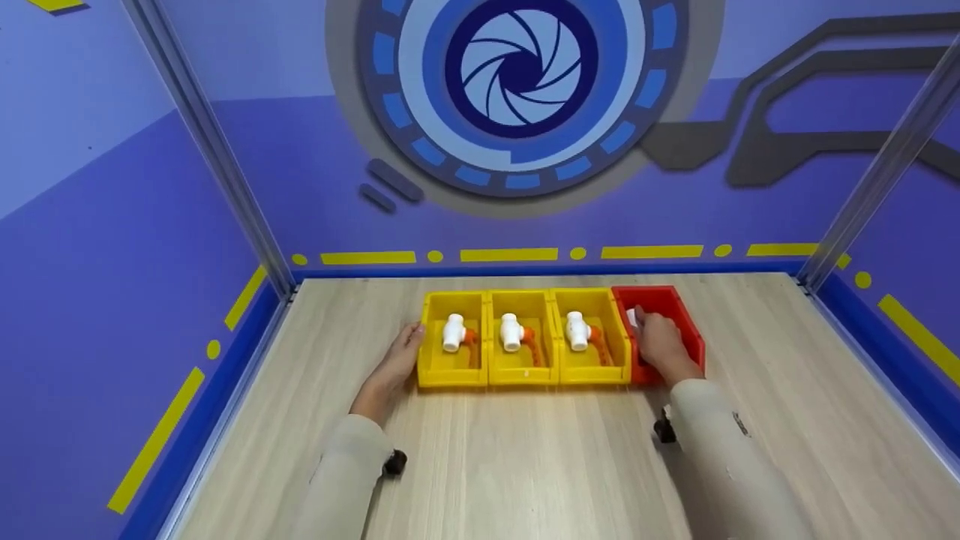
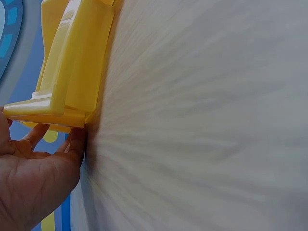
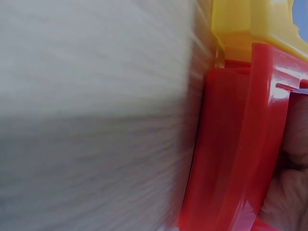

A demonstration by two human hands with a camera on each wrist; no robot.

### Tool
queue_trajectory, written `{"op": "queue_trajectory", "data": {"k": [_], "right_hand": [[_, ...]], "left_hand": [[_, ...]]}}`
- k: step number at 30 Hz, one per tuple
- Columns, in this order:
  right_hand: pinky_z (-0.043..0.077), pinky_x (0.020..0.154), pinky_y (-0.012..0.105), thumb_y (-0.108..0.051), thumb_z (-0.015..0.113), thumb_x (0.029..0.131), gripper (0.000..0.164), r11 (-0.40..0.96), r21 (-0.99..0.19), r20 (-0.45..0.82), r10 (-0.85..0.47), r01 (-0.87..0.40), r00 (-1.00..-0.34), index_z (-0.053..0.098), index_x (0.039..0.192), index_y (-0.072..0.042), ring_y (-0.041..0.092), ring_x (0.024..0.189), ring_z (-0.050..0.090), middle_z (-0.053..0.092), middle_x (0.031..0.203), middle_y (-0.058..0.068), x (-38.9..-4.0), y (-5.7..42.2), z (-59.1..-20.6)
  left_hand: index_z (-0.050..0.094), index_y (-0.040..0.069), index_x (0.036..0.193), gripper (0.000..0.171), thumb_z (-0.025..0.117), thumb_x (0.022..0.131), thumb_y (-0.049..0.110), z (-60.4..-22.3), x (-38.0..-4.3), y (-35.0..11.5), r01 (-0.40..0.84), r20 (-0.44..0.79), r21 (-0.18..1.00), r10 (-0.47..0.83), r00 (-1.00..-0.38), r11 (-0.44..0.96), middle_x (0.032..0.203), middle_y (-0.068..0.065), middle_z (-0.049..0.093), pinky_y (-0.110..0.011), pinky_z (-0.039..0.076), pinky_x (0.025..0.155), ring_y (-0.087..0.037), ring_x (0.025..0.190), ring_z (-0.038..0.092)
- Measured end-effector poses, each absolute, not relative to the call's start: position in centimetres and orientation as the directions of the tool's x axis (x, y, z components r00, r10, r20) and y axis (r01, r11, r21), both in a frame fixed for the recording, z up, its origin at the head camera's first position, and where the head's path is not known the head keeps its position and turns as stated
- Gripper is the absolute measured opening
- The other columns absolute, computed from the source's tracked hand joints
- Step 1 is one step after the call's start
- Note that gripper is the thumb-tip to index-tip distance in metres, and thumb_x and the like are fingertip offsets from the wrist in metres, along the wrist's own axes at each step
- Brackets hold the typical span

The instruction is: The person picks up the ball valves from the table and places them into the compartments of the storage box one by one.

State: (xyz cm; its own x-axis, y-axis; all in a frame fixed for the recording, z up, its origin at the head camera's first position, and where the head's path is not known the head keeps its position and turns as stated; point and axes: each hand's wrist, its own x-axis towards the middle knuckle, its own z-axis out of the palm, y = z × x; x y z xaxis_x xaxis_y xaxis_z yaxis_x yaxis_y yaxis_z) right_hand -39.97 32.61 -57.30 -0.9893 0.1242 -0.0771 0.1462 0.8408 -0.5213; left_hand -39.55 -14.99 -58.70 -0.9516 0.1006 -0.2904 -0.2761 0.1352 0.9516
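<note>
Three yellow bins (image 1: 452, 379) stand in a row with a red bin (image 1: 688, 322) at their right end. Each yellow bin holds one white ball valve with an orange handle: a left valve (image 1: 453, 334), a middle valve (image 1: 511, 333) and a right valve (image 1: 577, 331). My left hand (image 1: 394, 364) rests its fingertips against the outer side of the leftmost yellow bin. Inside the red bin, my right hand (image 1: 661, 346) pinches a white piece (image 1: 632, 318), mostly hidden by the fingers. In the right wrist view the red bin's front wall (image 3: 231, 154) covers part of that hand.
The bins sit on a light wooden tabletop (image 1: 510, 457), toward its back edge. Purple-blue printed panels (image 1: 525, 225) rise behind and at both sides. Metal posts (image 1: 217, 150) stand at the back corners.
</note>
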Motion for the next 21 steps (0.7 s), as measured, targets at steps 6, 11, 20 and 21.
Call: {"op": "queue_trajectory", "data": {"k": [6, 11, 20, 21], "right_hand": [[0.051, 0.113, 0.057, -0.019, 0.047, 0.115, 0.052, 0.849, -0.504, -0.102, 0.125, 0.16, -0.987, 0.038, 0.16, 0.004, 0.046, 0.132, 0.062, 0.048, 0.158, 0.033, -40.36, 32.46, -57.25], [0.059, 0.106, 0.049, -0.021, 0.044, 0.116, 0.053, 0.829, -0.522, -0.153, 0.143, 0.203, -0.978, 0.032, 0.164, 0.0, 0.042, 0.127, 0.062, 0.038, 0.166, 0.029, -40.4, 32.35, -57.06], [0.053, 0.112, 0.055, -0.021, 0.045, 0.116, 0.053, 0.837, -0.521, -0.11, 0.128, 0.166, -0.986, 0.034, 0.162, 0.002, 0.042, 0.128, 0.062, 0.041, 0.163, 0.032, -40.48, 32.59, -57.29], [0.053, 0.112, 0.055, -0.021, 0.045, 0.116, 0.053, 0.838, -0.519, -0.111, 0.125, 0.165, -0.986, 0.034, 0.162, 0.002, 0.043, 0.129, 0.062, 0.041, 0.163, 0.032, -40.47, 32.63, -57.29]], "left_hand": [[0.036, 0.019, 0.163, 0.055, 0.035, 0.116, 0.047, -58.52, -39.37, -15.14, -0.245, -0.26, 0.962, 0.122, -0.958, 0.123, 0.168, -0.008, 0.04, -0.052, 0.023, 0.134, -0.027, 0.154, 0.038], [0.038, 0.017, 0.161, 0.053, 0.035, 0.117, 0.047, -58.49, -39.41, -15.22, -0.23, -0.247, 0.964, 0.126, -0.961, 0.135, 0.166, -0.009, 0.041, -0.052, 0.023, 0.134, -0.027, 0.151, 0.039], [0.037, 0.02, 0.163, 0.057, 0.037, 0.116, 0.05, -58.68, -39.46, -15.32, -0.247, -0.263, 0.961, 0.126, -0.956, 0.127, 0.17, -0.007, 0.04, -0.053, 0.021, 0.136, -0.027, 0.158, 0.036], [0.036, 0.02, 0.164, 0.057, 0.037, 0.115, 0.051, -58.75, -39.45, -15.3, -0.248, -0.264, 0.961, 0.129, -0.956, 0.122, 0.169, -0.007, 0.04, -0.053, 0.021, 0.135, -0.027, 0.158, 0.036]]}}
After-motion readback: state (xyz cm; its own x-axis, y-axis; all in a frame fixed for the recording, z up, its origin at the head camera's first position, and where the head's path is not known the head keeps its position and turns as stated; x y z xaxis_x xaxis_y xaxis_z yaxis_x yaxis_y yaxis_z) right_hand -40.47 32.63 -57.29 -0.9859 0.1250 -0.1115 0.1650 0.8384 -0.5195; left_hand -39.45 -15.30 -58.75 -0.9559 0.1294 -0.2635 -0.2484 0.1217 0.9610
